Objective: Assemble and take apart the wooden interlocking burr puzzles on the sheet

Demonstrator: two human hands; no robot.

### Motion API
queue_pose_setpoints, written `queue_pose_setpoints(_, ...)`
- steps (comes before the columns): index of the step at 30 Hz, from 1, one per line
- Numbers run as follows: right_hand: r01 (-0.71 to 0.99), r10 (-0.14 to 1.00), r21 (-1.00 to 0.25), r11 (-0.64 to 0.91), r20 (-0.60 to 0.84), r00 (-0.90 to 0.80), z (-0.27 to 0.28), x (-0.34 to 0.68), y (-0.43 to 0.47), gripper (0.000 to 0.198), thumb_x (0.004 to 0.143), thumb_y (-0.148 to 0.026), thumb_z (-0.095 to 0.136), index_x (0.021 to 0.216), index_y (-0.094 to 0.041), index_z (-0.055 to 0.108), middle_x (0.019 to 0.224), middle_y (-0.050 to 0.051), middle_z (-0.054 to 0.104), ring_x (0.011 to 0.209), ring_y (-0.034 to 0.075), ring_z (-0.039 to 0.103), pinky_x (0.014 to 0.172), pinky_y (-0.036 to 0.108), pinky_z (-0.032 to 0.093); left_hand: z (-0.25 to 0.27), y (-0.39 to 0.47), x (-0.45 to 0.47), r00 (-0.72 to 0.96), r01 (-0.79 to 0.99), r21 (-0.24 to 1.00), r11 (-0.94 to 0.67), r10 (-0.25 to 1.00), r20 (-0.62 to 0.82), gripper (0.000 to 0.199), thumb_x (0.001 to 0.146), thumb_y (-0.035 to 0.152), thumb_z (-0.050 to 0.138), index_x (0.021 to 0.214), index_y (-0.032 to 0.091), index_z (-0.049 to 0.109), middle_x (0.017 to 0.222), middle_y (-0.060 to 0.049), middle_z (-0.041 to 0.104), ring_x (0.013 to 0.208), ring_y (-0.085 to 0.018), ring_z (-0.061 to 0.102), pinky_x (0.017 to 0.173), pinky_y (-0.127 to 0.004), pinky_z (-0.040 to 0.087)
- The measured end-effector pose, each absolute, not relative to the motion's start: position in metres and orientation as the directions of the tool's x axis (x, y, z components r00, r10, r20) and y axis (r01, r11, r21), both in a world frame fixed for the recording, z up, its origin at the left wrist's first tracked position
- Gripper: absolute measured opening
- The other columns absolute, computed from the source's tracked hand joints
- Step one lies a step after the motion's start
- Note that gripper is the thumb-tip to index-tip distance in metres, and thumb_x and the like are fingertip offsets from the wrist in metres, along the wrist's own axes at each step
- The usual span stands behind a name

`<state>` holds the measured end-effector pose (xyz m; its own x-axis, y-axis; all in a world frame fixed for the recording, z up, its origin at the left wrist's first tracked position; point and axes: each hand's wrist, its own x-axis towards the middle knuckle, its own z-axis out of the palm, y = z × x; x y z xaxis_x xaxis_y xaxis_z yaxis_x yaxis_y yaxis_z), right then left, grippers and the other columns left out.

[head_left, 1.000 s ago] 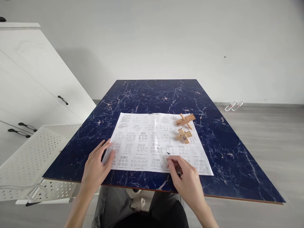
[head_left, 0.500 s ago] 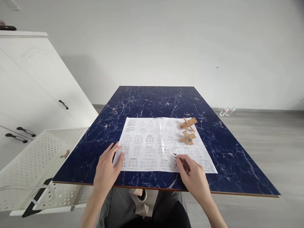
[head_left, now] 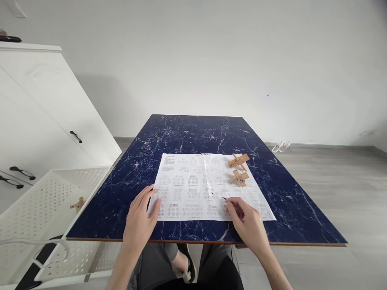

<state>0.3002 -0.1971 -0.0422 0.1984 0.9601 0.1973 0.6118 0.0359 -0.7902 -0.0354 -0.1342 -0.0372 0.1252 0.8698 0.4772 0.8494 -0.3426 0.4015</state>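
A large white printed sheet (head_left: 184,183), covered with rows of small figures, lies on the blue marbled table (head_left: 187,135). My left hand (head_left: 140,215) rests at its left edge with thumb and fingers spread, holding nothing. Over the lower right part of the sheet, my right hand (head_left: 246,217) is closed in a pinch. A small dark pointed tip (head_left: 224,198) pokes out from its fingertips; the rest is hidden. Beyond that hand, two cross-shaped wooden pieces sit on the sheet: a lettered one (head_left: 240,178) marked G and a larger one (head_left: 238,161) with a peg through it.
Left of the table stands a white perforated basket (head_left: 39,205) with a small wooden cross piece (head_left: 78,203) inside. A white cabinet (head_left: 54,108) with black handles is behind it. A clear object (head_left: 281,147) lies on the floor by the wall, at the right.
The camera view has shifted slightly. Both hands keep nearly the same places and poses on the sheet, and the wooden pieces have not moved on it.
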Motion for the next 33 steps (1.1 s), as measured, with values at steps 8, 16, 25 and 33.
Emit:
queue_pose_setpoints(8, 0.610, 0.965, -0.792, 0.028, 0.181, 0.191, -0.0460, 0.3018, -0.1956, 0.043, 0.108, -0.058, 0.049, 0.104, -0.022, 0.072, 0.077, 0.006, 0.075, 0.062, 0.022, 0.066, 0.060, 0.031, 0.049, -0.0347, -0.1378, -0.0352, 0.111, 0.841, 0.421, -0.340, 0.870, 0.481, 0.035, 0.109, 0.047, 0.051, 0.132, 0.025, 0.065, 0.141, -0.012, 0.070, 0.131, -0.034, 0.067, 0.112, -0.052, 0.056)
queue_pose_setpoints(16, 0.595, 0.958, -0.803, 0.025, 0.190, 0.216, -0.0407, 0.2993, -0.1969, 0.041, 0.109, -0.056, 0.050, 0.104, -0.021, 0.071, 0.079, 0.005, 0.075, 0.063, 0.020, 0.064, 0.063, 0.031, 0.050, -0.0345, -0.1348, -0.0349, 0.133, 0.837, 0.410, -0.361, 0.862, 0.488, 0.035, 0.109, 0.046, 0.052, 0.131, 0.023, 0.065, 0.138, -0.014, 0.071, 0.129, -0.034, 0.068, 0.111, -0.052, 0.055)
queue_pose_setpoints(25, 0.600, 0.953, -0.799, 0.043, 0.213, 0.216, -0.0399, 0.2989, -0.1954, 0.042, 0.109, -0.057, 0.049, 0.103, -0.022, 0.071, 0.078, 0.005, 0.075, 0.062, 0.021, 0.065, 0.061, 0.031, 0.049, -0.0349, -0.1347, -0.0368, 0.146, 0.842, 0.398, -0.365, 0.864, 0.482, 0.034, 0.109, 0.047, 0.052, 0.129, 0.023, 0.067, 0.135, -0.013, 0.073, 0.126, -0.033, 0.070, 0.112, -0.052, 0.055)
queue_pose_setpoints(33, 0.607, 0.951, -0.794, 0.027, 0.207, 0.228, -0.0439, 0.2982, -0.1958, 0.039, 0.109, -0.055, 0.050, 0.104, -0.023, 0.072, 0.079, 0.004, 0.075, 0.064, 0.021, 0.066, 0.063, 0.031, 0.051, -0.0387, -0.1352, -0.0389, 0.154, 0.844, 0.383, -0.376, 0.854, 0.498, 0.033, 0.109, 0.046, 0.053, 0.130, 0.025, 0.067, 0.135, -0.012, 0.073, 0.128, -0.033, 0.069, 0.112, -0.052, 0.056)
